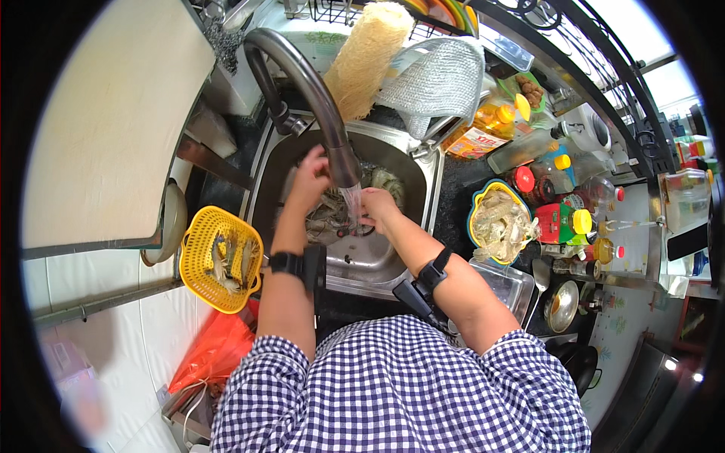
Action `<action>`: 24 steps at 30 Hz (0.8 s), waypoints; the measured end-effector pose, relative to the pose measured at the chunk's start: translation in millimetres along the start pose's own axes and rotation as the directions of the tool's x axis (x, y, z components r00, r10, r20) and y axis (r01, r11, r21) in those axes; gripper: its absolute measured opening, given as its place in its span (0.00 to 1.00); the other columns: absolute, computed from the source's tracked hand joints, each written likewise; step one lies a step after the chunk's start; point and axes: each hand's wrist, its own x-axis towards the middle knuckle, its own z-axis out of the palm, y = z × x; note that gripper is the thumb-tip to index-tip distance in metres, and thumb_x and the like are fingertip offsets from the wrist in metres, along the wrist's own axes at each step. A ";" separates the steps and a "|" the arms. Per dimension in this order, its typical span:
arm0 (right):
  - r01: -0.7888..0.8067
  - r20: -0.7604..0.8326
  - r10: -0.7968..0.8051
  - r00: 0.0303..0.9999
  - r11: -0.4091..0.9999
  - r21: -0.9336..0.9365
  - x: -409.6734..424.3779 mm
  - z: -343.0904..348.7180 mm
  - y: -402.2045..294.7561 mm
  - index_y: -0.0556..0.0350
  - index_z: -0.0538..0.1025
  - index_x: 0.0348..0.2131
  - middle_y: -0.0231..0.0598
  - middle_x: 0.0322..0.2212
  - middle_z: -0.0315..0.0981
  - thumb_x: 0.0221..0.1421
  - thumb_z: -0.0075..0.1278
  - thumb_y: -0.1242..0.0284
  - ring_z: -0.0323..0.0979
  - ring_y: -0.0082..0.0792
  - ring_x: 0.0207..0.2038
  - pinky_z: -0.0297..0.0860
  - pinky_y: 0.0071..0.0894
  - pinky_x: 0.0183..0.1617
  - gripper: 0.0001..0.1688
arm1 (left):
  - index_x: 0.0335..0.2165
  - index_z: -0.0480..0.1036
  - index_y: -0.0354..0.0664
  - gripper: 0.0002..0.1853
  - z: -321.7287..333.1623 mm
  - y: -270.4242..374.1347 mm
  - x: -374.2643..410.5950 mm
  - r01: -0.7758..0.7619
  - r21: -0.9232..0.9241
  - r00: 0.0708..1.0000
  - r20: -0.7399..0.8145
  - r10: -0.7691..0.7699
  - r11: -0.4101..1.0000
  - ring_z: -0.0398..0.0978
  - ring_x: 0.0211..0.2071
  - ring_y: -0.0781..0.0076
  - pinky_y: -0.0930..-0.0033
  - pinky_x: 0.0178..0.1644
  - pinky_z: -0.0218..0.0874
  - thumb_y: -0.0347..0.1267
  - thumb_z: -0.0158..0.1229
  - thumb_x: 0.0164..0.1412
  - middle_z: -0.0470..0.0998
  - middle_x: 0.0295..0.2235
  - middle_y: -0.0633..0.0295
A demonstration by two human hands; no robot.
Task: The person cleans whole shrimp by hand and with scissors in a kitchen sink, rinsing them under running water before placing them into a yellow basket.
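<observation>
Both my hands are over the steel sink, where a heap of raw shrimp lies. My left hand is motion-blurred at the sink's left side, left of the faucet; its fingers are bent and any grip is unclear. Beside the running water, my right hand has its fingers curled inward. Just below its fingertips is a black and red looped object, possibly scissors handles. Whether my right hand grips it is hidden by the water. Paler shellfish lie at the back right of the sink.
A yellow basket with several shrimp stands left of the sink. On the right, a yellow and blue basket is heaped with mantis shrimp, near bottles and jars. A loofah and a silvery mesh cloth are behind the sink.
</observation>
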 end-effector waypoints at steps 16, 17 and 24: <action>0.640 0.294 -0.580 0.760 0.746 -0.182 -22.0 -3.5 24.2 0.60 0.72 0.41 0.33 0.33 0.74 0.50 0.50 0.82 0.72 0.23 0.36 0.67 0.21 0.42 0.16 | 0.44 0.68 0.37 0.18 41.6 -15.5 -93.0 0.066 -0.313 0.986 -0.122 -0.109 0.947 0.71 0.33 0.82 0.81 0.32 0.65 0.20 0.55 0.51 0.74 0.33 0.66; 0.657 0.279 -0.596 0.753 0.703 -0.272 -26.1 -0.1 22.4 0.61 0.72 0.41 0.33 0.33 0.74 0.50 0.50 0.82 0.72 0.23 0.36 0.68 0.21 0.41 0.15 | 0.44 0.68 0.37 0.18 40.0 -14.9 -93.5 0.049 -0.280 0.988 -0.127 -0.088 0.959 0.71 0.32 0.82 0.81 0.31 0.65 0.20 0.55 0.51 0.74 0.33 0.66; 0.651 0.188 -0.632 0.752 0.757 -0.058 -17.1 -12.4 25.1 0.61 0.72 0.38 0.34 0.30 0.75 0.49 0.51 0.82 0.72 0.22 0.31 0.70 0.22 0.36 0.13 | 0.43 0.67 0.35 0.17 57.6 -11.5 -75.5 0.094 -0.251 0.982 -0.136 -0.131 0.963 0.72 0.35 0.78 0.77 0.37 0.66 0.20 0.55 0.51 0.74 0.34 0.63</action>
